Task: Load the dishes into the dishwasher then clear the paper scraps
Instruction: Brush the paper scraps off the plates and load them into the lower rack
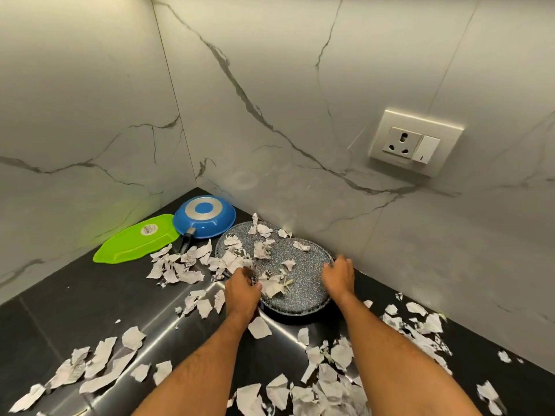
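Countertop [75, 310]: speckled pan [303, 274] between both hands' grip.

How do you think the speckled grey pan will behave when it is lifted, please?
The speckled grey pan looks rigid and probably fairly heavy, needing both hands. The paper scraps lying loose on it will likely slide off if it tilts.

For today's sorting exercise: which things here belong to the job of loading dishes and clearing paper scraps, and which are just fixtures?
Part of the job:
speckled grey pans, gripped by left hand and right hand
blue frying pan
green leaf-shaped tray
paper scraps

Just there:
wall socket
marble wall
black countertop
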Demonstrator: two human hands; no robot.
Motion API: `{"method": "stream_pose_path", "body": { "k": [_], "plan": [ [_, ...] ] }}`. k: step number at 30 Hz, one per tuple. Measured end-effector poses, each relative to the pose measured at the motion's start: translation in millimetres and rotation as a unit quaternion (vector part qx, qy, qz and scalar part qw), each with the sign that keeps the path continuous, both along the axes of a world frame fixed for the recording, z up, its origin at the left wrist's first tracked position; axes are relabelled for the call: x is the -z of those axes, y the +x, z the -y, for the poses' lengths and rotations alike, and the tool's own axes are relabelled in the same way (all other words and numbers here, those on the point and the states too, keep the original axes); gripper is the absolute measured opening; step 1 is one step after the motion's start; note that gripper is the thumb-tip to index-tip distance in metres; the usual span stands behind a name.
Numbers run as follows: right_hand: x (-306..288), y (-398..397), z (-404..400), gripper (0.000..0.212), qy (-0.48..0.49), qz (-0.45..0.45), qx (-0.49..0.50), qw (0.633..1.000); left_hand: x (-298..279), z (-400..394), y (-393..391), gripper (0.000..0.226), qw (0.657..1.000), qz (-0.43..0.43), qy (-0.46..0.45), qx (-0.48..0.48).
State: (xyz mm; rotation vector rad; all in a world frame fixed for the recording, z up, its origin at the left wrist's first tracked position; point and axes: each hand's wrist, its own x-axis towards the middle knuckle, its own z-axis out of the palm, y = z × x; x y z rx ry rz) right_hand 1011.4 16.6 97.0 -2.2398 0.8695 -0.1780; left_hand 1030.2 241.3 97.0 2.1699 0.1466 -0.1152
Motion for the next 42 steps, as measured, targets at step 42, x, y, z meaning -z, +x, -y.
{"method": "stream_pose_path", "body": {
  "k": [42],
  "plan": [
    [-96, -254, -36, 0.016, 0.064, 0.236, -0.011, 0.97, -116, -32, -162, 0.02, 0.989, 0.123, -0.045, 0.076]
  ]
}}
